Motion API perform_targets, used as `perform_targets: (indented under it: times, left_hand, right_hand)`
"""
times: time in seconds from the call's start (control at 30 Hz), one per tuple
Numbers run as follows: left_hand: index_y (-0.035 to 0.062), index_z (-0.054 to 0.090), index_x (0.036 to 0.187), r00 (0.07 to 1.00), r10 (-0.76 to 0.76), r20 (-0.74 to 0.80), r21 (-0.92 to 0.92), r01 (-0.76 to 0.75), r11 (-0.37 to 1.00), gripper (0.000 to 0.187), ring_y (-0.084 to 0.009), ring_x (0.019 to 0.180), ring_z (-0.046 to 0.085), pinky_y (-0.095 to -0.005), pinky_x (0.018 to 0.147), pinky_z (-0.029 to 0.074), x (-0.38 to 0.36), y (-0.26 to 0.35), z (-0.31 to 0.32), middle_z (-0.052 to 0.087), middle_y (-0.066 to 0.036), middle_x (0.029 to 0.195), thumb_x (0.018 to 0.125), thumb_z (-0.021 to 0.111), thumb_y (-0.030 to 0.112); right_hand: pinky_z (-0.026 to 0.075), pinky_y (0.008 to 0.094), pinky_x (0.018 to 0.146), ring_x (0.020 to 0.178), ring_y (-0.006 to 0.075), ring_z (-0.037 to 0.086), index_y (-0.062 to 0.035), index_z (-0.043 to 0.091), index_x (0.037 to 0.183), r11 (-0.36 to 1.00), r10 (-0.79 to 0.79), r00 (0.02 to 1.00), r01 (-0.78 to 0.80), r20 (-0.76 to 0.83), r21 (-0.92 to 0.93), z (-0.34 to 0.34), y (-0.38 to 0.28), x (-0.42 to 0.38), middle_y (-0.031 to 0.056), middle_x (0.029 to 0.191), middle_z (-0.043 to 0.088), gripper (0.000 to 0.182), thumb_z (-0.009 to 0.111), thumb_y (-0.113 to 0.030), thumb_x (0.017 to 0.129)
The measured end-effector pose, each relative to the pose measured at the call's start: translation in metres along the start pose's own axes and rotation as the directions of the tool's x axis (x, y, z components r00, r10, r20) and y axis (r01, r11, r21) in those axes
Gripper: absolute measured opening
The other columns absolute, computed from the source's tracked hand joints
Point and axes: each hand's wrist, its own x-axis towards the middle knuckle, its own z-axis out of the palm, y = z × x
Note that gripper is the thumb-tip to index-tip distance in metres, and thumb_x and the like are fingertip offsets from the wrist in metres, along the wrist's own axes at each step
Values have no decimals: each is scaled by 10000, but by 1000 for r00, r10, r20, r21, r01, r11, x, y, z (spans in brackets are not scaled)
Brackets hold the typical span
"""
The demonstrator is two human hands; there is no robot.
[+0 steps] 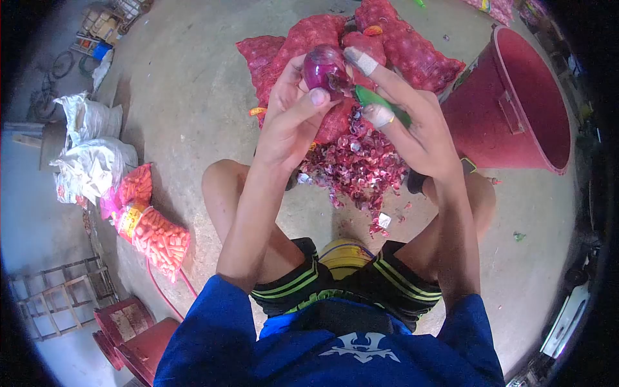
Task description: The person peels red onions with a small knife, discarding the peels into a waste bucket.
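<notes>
My left hand (290,119) is closed around a shiny purple-red onion (324,68), its thumb on the lower side. Dark loose skin hangs from the onion's right edge. Just to the right, my right hand (409,116) grips a small green-handled tool (380,103) between thumb and palm; white tape wraps its index finger and thumb. The right fingertips are at the onion's upper right side. Beneath both hands, a heap of onion skins (361,161) lies on the floor, in front of red mesh sacks of onions (412,48).
A large red tub (516,109) leans at the right. On the left are white sacks (97,164) and a bag of orange carrots (161,238). Red containers (138,335) stand at the lower left. A yellow round object (346,256) is between my legs.
</notes>
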Motion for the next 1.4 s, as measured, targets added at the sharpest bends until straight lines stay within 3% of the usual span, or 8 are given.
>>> perform_targets:
  times: [0.4,0.47,0.57,0.73,0.83,1.03,1.1,1.4]
  left_hand:
    - [43,562,1406,999,5,35,-20,-4,1000,532,-224,1264,666,-446,1170,495,0,-3,-2,690,-101,1339,934,802,92]
    - [57,505,1505,996,-12,86,234,-8,972,691,-259,1316,647,-453,1132,525,0,0,-4,670,-116,1393,930,836,250]
    - [61,500,1510,999,14,39,243,-23,970,700,-268,1300,654,-438,1099,547,1,-2,-2,663,-122,1399,928,839,247]
    - [40,520,1471,1000,3,-9,142,-2,990,627,-233,1256,670,-422,1116,531,1,-1,-2,681,-114,1356,939,814,191]
    - [20,544,1419,999,6,-39,48,-4,999,554,-208,1193,697,-397,1092,548,0,-3,0,706,-107,1292,943,803,132]
    - [83,509,1525,1000,-24,4,189,23,982,673,-240,1326,630,-447,1174,474,-3,-2,1,644,-92,1438,954,804,284]
    - [85,511,1525,999,-9,33,183,2,983,671,-244,1320,633,-447,1169,478,-1,-2,2,642,-92,1440,953,805,278]
    - [35,570,1454,999,-8,-48,58,11,998,564,-244,1174,712,-403,1077,535,-3,1,-3,699,-119,1333,965,765,238]
  right_hand:
    - [575,366,830,863,310,754,-96,577,1556,992,-11,999,14,32,-123,-4,6,0,200,1150,787,522,629,-125,1038]
    - [539,361,732,715,159,658,-103,600,1543,958,214,953,-248,-213,-145,-3,14,3,142,987,799,477,608,-174,1071]
    - [543,369,747,762,96,637,-92,618,1523,915,389,908,-400,-155,-48,-18,9,2,132,1001,803,453,595,-229,1092]
    - [555,357,965,1118,287,773,-87,560,1565,991,130,991,-130,44,4,-14,-10,-1,178,1211,782,521,610,-161,1052]
    - [562,346,907,979,299,773,-88,585,1547,997,-53,997,57,-59,60,0,1,-2,175,1195,781,508,619,-131,1042]
    - [545,326,767,753,169,638,-80,634,1505,953,272,950,-287,-151,-94,-8,4,2,166,1208,778,459,596,-77,1048]
    - [555,338,769,787,124,653,-75,618,1518,983,164,966,-176,-199,-43,-9,11,0,176,1197,774,471,595,-73,1047]
    - [561,414,714,827,423,724,-109,518,1599,991,-69,997,72,32,-112,-3,6,-4,210,1150,760,614,670,-180,1009]
